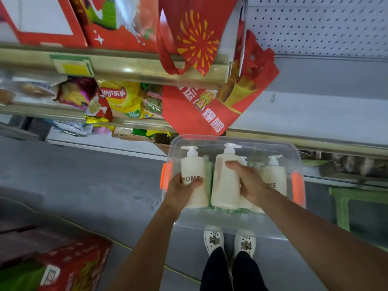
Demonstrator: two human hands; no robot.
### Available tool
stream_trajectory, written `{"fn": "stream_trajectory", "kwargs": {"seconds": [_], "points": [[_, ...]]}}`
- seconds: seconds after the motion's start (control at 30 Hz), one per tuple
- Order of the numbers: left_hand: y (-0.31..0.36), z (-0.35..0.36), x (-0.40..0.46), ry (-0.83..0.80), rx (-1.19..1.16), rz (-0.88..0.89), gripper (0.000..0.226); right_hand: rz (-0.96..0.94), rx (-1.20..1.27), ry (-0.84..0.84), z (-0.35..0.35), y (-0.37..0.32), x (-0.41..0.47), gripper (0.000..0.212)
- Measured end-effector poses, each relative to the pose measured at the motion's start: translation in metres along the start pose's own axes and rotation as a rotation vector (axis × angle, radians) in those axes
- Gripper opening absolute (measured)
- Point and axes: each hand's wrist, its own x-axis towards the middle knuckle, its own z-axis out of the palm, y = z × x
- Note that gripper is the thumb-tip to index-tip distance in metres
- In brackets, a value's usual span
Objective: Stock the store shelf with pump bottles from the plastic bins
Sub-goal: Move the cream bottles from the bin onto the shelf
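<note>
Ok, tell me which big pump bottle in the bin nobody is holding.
The rightmost bottle, by the bin's orange right handle; each hand grips one of the other two.

bottles (275, 177) in bin (231, 139); bin below shelf (315, 141); snack bags (121, 99) left; shoes (228, 241) under bin

- Grey floor (94, 185) is lying under both hands, bearing the clear bin (231, 225) below them and red cartons (73, 267) far to their left.
- Snack shelf (63, 116) is sitting up-left of the hands, carrying chip bags (123, 99).
- Bare white shelf (315, 114) is running just beyond the hands.
</note>
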Motion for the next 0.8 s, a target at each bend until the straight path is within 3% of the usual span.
{"fn": "stream_trajectory", "kwargs": {"seconds": [0.07, 0.17, 0.23, 0.33, 0.47, 0.7, 0.8], "points": [[0.01, 0.004, -0.018, -0.038, -0.043, 0.006, 0.033, 0.075, 0.099, -0.115, -0.006, -0.009, -0.018, 0.057], [0.033, 0.012, -0.049, -0.119, -0.1, 0.045, 0.028, 0.075, 0.191, -0.221, -0.012, -0.026, -0.051, 0.042], [0.05, 0.016, -0.069, -0.161, -0.146, 0.069, 0.04, 0.055, 0.229, -0.247, -0.016, -0.036, -0.072, 0.038], [0.076, 0.018, -0.097, -0.197, -0.233, 0.104, 0.054, -0.02, 0.263, -0.253, -0.022, -0.052, -0.105, 0.045], [0.113, 0.023, -0.133, -0.286, -0.277, 0.204, 0.026, -0.158, 0.251, -0.258, -0.029, -0.074, -0.147, 0.032], [0.161, 0.022, -0.182, -0.342, -0.261, 0.355, 0.04, -0.38, 0.151, -0.249, -0.038, -0.118, -0.204, 0.066], [0.178, 0.019, -0.2, -0.354, -0.246, 0.413, 0.053, -0.466, 0.091, -0.233, -0.042, -0.139, -0.228, 0.062]]}}
